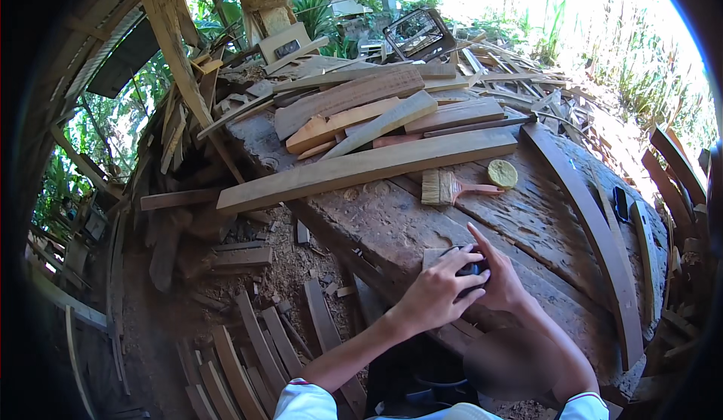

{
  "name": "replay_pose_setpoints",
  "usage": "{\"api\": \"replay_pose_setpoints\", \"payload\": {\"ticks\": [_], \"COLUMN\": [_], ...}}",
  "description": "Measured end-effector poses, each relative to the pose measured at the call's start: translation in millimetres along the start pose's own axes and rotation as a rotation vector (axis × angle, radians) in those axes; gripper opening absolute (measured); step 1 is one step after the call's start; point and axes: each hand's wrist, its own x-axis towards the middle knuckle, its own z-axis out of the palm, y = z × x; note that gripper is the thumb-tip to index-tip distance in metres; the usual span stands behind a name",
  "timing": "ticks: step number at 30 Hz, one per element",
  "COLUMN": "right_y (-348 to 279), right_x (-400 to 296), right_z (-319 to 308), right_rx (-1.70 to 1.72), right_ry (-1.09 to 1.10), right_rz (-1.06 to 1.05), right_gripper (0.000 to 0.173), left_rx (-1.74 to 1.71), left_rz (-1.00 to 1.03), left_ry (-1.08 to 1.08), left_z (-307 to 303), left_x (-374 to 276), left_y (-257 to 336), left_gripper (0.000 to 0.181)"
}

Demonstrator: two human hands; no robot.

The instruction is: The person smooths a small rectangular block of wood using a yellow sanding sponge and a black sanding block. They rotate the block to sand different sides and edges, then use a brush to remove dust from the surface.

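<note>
A small dark rounded object [473, 268] is held between my two hands above the near edge of a worn plank workbench [390, 222]. My left hand [440, 287] wraps its fingers over the top of it and covers most of it, so its exact kind is unclear. From the other side, my right hand [500, 279] presses against it, index finger extended. Just beyond my left fingers a small flat piece of wood [432, 256] shows. Farther up the bench lie a wide paintbrush [439, 187] with a reddish handle and a yellowish round lump [502, 174].
A long squared timber [367, 169] crosses the bench beyond the brush, with stacked boards [350, 101] behind it. To the right lies a curved dark board [593, 245] beside a dark phone-like object [621, 204]. Several cut wood strips [240, 369] lie below left, among shavings.
</note>
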Motion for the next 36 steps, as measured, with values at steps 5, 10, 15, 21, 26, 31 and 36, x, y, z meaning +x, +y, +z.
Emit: {"api": "replay_pose_setpoints", "payload": {"ticks": [5,10,15,21,26,31,36], "right_y": [-20,-23,-8,-25,-17,-14,-28], "right_x": [0,3,1,2,0,-2,4], "right_z": [1,-1,4,-2,-1,-1,-2], "right_rx": [-0.023,0.077,0.022,0.022,0.042,-0.037,-0.077], "right_ry": [-0.058,-0.100,-0.027,-0.071,-0.080,-0.132,-0.100], "right_rz": [0.094,0.190,-0.015,0.109,0.121,0.084,0.193], "right_gripper": [0.144,0.140,0.137,0.136,0.135,0.109,0.098], "left_rx": [-0.088,-0.040,-0.077,-0.016,-0.072,-0.043,0.002], "left_rz": [-0.269,-0.151,0.013,-0.190,-0.135,-0.072,-0.313], "left_ry": [-0.073,-0.028,-0.080,-0.015,-0.042,0.015,0.125], "left_z": [-28,-23,-8,-20,-25,-19,-36], "left_x": [13,2,-4,3,-1,-12,-17], "left_y": [-30,-30,-2,-37,-19,-10,-27], "left_gripper": [0.026,0.028,0.029,0.028,0.028,0.027,0.027]}}
